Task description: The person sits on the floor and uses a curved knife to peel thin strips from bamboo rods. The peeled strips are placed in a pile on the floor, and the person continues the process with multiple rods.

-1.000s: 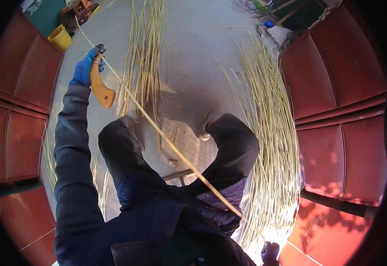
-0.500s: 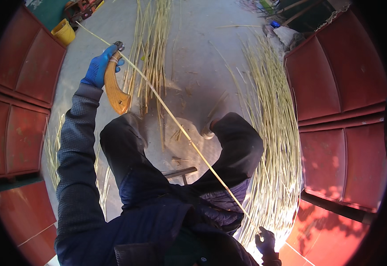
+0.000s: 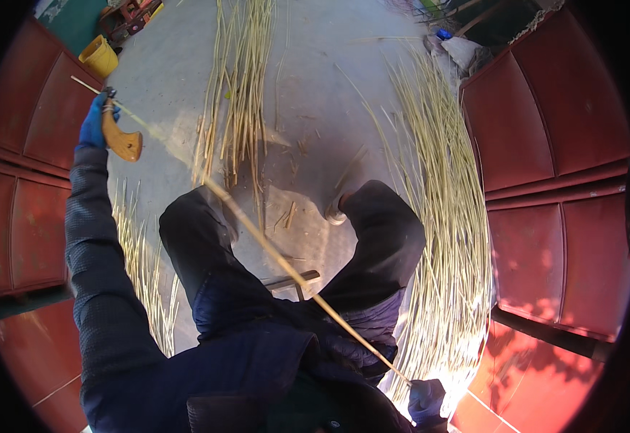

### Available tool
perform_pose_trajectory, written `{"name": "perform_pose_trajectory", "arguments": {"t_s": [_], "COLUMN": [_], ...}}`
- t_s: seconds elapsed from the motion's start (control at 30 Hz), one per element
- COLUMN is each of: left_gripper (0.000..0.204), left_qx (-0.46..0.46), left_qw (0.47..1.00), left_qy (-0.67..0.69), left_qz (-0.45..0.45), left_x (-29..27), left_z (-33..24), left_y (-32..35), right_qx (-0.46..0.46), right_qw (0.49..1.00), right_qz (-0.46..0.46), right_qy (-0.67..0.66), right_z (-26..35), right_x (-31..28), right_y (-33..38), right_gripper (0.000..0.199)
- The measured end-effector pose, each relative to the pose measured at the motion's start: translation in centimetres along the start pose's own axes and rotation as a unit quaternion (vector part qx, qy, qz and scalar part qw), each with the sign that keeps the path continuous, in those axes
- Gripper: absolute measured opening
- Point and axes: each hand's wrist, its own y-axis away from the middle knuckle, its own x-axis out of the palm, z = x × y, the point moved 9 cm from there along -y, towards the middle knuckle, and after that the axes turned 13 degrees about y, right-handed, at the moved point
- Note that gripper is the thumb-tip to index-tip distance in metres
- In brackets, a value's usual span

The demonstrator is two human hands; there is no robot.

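My left hand point(image 3: 93, 128), in a blue glove, is stretched out to the far left and closed around a tool with a curved wooden handle point(image 3: 123, 142) and a small dark metal head. A long, pale, thin stalk point(image 3: 257, 234) runs past the metal head and slants down across my lap. Its upper part is partly blurred. At the lower right, my right hand point(image 3: 427, 401), gloved in dark blue, is closed on the stalk's other end.
Loose stalks point(image 3: 246, 94) lie ahead of my feet, with a big heap point(image 3: 441, 238) on the right and a smaller one point(image 3: 145, 278) on the left. Red panels point(image 3: 545, 108) flank both sides. A yellow bucket point(image 3: 99, 56) stands far left. A wooden bar point(image 3: 293, 280) sits between my legs.
My left hand has swung outward to the left with the tool, along the stalk toward its far tip. My right hand has moved slightly left and lower, its fingers now more tightly closed.
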Motion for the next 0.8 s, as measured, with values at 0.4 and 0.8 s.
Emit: {"name": "perform_pose_trajectory", "arguments": {"t_s": [0.4, 0.8], "left_gripper": [0.038, 0.047], "left_qx": [-0.012, -0.048], "left_qw": [0.997, 0.988], "left_qy": [-0.071, -0.136], "left_qz": [-0.034, 0.059], "left_x": [-19.9, -2.7], "left_z": [-13.4, -4.8], "left_y": [-0.8, 2.9], "right_qx": [-0.023, 0.003], "right_qw": [0.999, 0.99], "right_qz": [0.023, 0.066], "right_qy": [-0.029, 0.121], "right_z": [-0.6, -2.6], "right_x": [-0.7, 4.5], "right_y": [-1.0, 3.6], "right_gripper": [0.012, 0.023]}}
